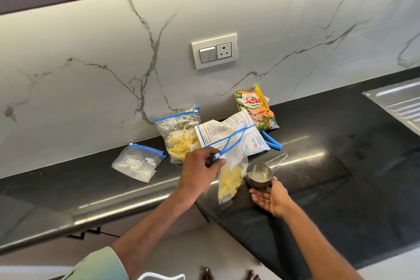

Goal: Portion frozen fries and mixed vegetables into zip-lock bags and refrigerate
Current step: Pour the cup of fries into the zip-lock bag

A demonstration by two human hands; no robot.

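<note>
My left hand point(201, 171) pinches the blue zip edge of a clear zip-lock bag point(230, 179) that hangs open over the black counter, with fries in its lower half. My right hand point(271, 198) is palm up with straight fingers, beside and just below a steel measuring cup point(259, 176) standing on the counter. A second zip-lock bag with fries point(179, 136) leans on the wall. The white fries package point(231, 136) lies behind the held bag. An orange mixed vegetables packet point(258, 109) stands at the wall.
An empty zip-lock bag point(137, 162) lies flat at the left. A blue clip point(271, 141) lies beside the fries package and a yellow clip point(261, 98) sits on the vegetables packet. A steel sink drainer point(400, 102) is at the far right. A wall socket point(214, 52) is above.
</note>
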